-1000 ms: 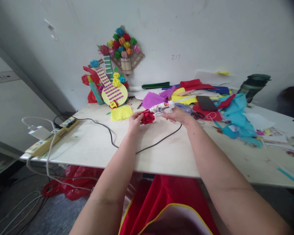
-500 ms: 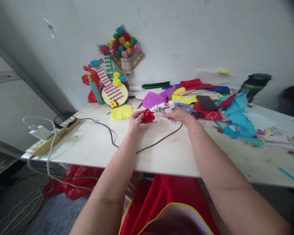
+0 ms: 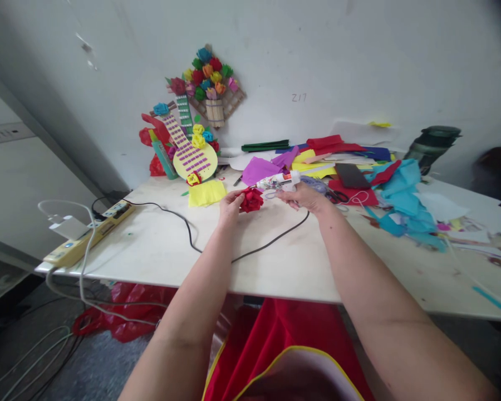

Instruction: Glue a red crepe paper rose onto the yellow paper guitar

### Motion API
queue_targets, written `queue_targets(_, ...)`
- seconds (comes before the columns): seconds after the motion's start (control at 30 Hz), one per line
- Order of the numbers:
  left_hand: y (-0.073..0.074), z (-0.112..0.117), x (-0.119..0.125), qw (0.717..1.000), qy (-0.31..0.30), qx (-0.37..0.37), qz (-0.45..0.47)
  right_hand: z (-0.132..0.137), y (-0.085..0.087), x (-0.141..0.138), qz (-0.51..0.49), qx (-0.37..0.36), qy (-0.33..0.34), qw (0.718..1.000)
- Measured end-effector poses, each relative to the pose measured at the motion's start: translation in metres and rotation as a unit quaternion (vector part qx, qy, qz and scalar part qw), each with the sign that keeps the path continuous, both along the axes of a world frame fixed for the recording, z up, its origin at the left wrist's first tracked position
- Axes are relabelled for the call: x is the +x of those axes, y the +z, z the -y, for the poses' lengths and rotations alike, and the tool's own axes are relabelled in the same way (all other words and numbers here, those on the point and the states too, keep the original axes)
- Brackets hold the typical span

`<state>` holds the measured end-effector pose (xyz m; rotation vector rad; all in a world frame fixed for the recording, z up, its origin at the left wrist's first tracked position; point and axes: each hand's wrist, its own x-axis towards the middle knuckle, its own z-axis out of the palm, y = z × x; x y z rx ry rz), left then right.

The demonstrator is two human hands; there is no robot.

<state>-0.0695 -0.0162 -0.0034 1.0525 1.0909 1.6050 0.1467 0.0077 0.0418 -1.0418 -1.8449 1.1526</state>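
Behind a whitish table (image 3: 150, 245), as seen in the head view, stood a pale wall (image 3: 359, 55) bearing a lattice panel (image 3: 234, 100) with many-coloured flowers above a small stick basket (image 3: 215, 113). Near the middle of the table, the left hand (image 3: 232, 204) pinched a red flower (image 3: 253, 200) at its left side. Opposite, the right hand (image 3: 303, 196) was closed around the handle of a white glue gun (image 3: 280, 181), whose nozzle pointed leftward at the upper edge of the flower; whether the two touched could not be told. One black cord (image 3: 176, 213) ran from a yellowish power strip (image 3: 89, 235) at the table's left end, passed out of sight at the left forearm, and reappeared below the right hand.

Left of the flower and farther back lay a yellow sheet (image 3: 207, 193); just behind it leaned a guitar-shaped craft (image 3: 196, 159) with purple marks, beside a teal bottle (image 3: 165, 159). Behind the glue gun lay a purple sheet (image 3: 259, 170). To the right of the right hand were scissors (image 3: 339, 196), a dark flat object (image 3: 353, 175) and crumpled light-blue material (image 3: 404, 195), with a dark green flask (image 3: 432, 147) tilted at the back. Below the table's left part hung or lay a red plastic bag (image 3: 125, 312).
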Motion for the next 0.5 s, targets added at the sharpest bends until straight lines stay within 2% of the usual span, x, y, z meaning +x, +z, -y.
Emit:
queue_targets(0.17, 0.000, 0.000, 0.000, 1.000, 0.012, 0.000, 0.013, -0.001, -0.002, 0.001, -0.050, 0.019, -0.028, 0.998)
queue_targets(0.3, 0.009, 0.001, -0.006, 0.997, 0.055, -0.006, 0.055, -0.007, -0.014, -0.003, -0.104, 0.040, -0.050, 0.993)
queue_targets(0.4, 0.026, -0.004, -0.019, 0.985, 0.132, 0.012, 0.106, -0.012, -0.023, -0.009, -0.038, 0.081, -0.086, 0.992)
queue_targets(0.5, 0.044, -0.010, -0.033, 0.974, 0.174, 0.039, 0.142, -0.014, -0.027, -0.016, 0.100, 0.141, -0.103, 0.980)
